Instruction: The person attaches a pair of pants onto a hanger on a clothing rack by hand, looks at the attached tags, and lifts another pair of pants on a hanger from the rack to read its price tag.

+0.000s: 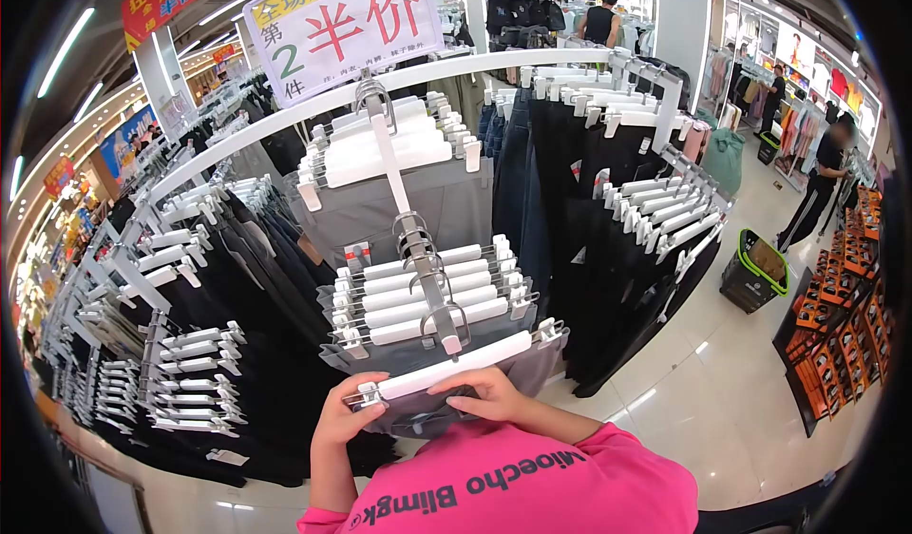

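A white clip hanger (456, 365) with grey trousers (418, 409) hangs at the front end of a metal rack arm (437, 315), just before my chest. My left hand (350, 409) pinches the clip at the hanger's left end, with thumb and fingers around it. My right hand (486, 396) is at the trousers' waistband just under the bar, its thumb and fingers closed on the cloth; the exact grip is partly hidden. The right clip (549, 330) of the hanger is untouched. Behind it hang several more white hangers (427, 292) with grey trousers.
A white rack frame (275, 111) surrounds the arm, with black trousers (589, 277) on the right and more hangers (199, 382) on the left. A sale sign (342, 30) stands on top. Rightward are a shopping basket (753, 270), an orange display (841, 315) and a person (822, 178).
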`<move>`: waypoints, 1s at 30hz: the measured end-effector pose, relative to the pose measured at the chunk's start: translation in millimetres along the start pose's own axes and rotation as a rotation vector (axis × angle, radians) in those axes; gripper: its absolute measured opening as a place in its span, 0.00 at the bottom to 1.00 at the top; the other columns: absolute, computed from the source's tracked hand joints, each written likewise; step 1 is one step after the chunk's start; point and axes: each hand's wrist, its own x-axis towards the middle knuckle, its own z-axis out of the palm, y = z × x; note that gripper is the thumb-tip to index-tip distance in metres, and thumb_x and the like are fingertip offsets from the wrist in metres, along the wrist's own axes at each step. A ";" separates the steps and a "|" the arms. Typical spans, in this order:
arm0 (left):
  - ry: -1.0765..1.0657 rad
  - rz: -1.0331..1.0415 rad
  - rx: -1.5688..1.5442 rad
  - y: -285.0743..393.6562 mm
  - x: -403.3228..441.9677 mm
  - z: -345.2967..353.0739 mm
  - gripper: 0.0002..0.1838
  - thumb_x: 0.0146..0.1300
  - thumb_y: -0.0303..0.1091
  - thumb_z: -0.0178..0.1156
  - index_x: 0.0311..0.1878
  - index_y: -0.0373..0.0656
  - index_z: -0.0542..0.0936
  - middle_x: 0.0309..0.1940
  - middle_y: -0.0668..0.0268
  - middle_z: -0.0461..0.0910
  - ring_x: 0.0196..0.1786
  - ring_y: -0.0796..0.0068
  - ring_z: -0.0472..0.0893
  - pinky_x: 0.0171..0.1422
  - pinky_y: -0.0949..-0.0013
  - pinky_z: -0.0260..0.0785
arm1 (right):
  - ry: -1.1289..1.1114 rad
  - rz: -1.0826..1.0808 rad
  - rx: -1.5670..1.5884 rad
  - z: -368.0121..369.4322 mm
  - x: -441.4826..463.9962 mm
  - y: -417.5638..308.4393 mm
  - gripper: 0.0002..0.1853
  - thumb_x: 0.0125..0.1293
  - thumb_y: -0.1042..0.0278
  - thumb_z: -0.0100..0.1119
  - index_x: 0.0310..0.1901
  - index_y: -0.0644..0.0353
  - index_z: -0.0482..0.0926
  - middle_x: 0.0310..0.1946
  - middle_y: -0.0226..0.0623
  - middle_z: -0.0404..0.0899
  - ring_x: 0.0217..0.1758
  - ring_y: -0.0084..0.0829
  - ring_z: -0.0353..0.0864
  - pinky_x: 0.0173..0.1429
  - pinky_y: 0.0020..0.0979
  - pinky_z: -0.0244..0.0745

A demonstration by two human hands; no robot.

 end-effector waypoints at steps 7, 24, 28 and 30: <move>0.036 0.043 -0.011 0.0 4.1 2.7 0.21 0.46 0.31 0.68 0.45 0.35 0.77 0.39 0.66 0.78 0.40 0.81 0.75 0.45 0.77 0.67 | -0.007 0.080 -0.069 -2.5 3.1 18.2 0.11 0.62 0.78 0.50 0.44 0.63 0.79 0.40 0.35 0.81 0.46 0.24 0.78 0.51 0.24 0.70; 0.015 -0.043 -0.122 -7.1 13.0 -8.9 0.25 0.45 0.25 0.67 0.50 0.34 0.74 0.42 0.63 0.78 0.45 0.78 0.76 0.51 0.75 0.66 | -0.106 0.147 -0.195 -18.7 13.0 8.4 0.09 0.62 0.75 0.51 0.42 0.64 0.79 0.40 0.37 0.81 0.46 0.28 0.79 0.50 0.27 0.71; 0.075 0.298 0.149 35.5 -8.5 -11.9 0.41 0.47 0.25 0.67 0.65 0.38 0.58 0.57 0.52 0.69 0.61 0.65 0.68 0.65 0.64 0.58 | -0.463 0.093 -0.379 -39.9 2.3 -60.3 0.13 0.61 0.74 0.52 0.47 0.63 0.76 0.44 0.39 0.78 0.46 0.39 0.78 0.50 0.31 0.72; 0.172 0.550 0.222 87.3 -24.1 0.8 0.40 0.50 0.29 0.65 0.66 0.38 0.56 0.60 0.50 0.65 0.64 0.60 0.66 0.68 0.61 0.54 | -0.406 -0.072 -0.432 -42.2 0.0 -114.0 0.18 0.61 0.73 0.54 0.53 0.64 0.72 0.52 0.41 0.74 0.53 0.40 0.74 0.55 0.32 0.69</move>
